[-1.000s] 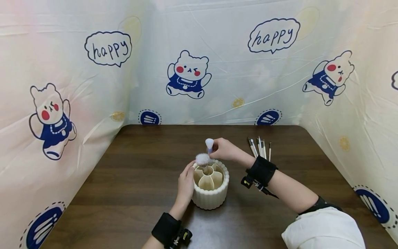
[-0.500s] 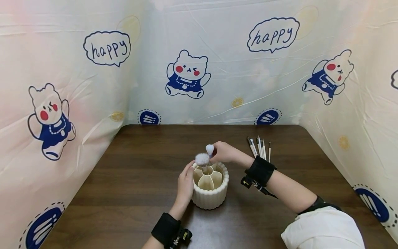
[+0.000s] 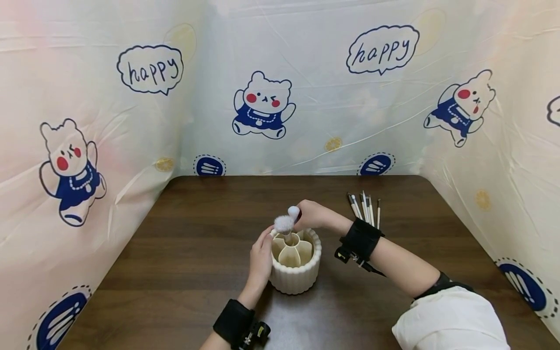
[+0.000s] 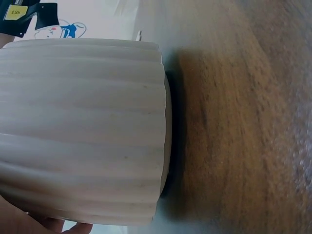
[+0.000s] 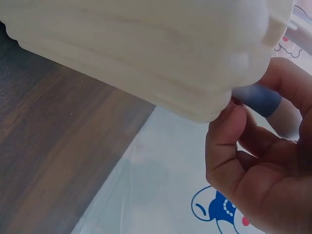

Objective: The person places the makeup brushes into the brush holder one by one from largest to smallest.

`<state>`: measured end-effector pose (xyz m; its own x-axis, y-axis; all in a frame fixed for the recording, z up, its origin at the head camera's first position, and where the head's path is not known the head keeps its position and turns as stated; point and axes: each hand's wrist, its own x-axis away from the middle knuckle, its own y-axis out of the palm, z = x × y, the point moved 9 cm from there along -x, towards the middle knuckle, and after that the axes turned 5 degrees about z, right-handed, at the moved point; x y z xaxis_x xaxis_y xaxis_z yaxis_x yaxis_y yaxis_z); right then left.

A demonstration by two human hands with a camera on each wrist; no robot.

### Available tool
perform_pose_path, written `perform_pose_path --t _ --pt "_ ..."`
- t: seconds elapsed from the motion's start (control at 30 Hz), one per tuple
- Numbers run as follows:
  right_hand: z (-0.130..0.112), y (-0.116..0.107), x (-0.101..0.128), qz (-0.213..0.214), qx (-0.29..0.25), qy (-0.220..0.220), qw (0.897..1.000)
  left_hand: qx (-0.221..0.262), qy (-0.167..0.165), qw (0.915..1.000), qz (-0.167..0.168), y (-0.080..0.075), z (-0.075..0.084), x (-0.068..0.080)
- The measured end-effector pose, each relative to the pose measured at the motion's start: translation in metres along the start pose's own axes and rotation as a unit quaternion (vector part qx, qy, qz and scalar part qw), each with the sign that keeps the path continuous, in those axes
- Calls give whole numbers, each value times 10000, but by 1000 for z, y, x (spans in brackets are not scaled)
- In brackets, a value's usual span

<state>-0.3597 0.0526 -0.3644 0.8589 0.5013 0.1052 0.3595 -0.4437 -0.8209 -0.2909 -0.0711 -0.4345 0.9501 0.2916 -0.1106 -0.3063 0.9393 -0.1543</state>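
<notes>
**Seating a brush in the holder**

We steady the ribbed holder (image 3: 295, 274), standing on the surface (image 3: 183, 253), with the left hand (image 3: 260, 260), fingers curled against its side. The right hand (image 3: 311, 215) pinches the small brush (image 3: 293, 212) above the rear rim, beside the fluffy brush (image 3: 284, 224). We judge it best to lower it vertically, handle first, into a free compartment.
</notes>
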Motion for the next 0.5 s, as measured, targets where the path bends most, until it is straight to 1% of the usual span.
perform_pose_path --t 0.13,0.23,0.5 --pt "-1 1 -1 -100 76 126 9998 11 35 10000 -32 1 1 0" --pt "-2 3 -2 -149 69 135 9998 -13 34 10000 13 0 0 0" --pt "0 7 -3 -275 -303 156 9990 13 13 10000 36 -1 0 1"
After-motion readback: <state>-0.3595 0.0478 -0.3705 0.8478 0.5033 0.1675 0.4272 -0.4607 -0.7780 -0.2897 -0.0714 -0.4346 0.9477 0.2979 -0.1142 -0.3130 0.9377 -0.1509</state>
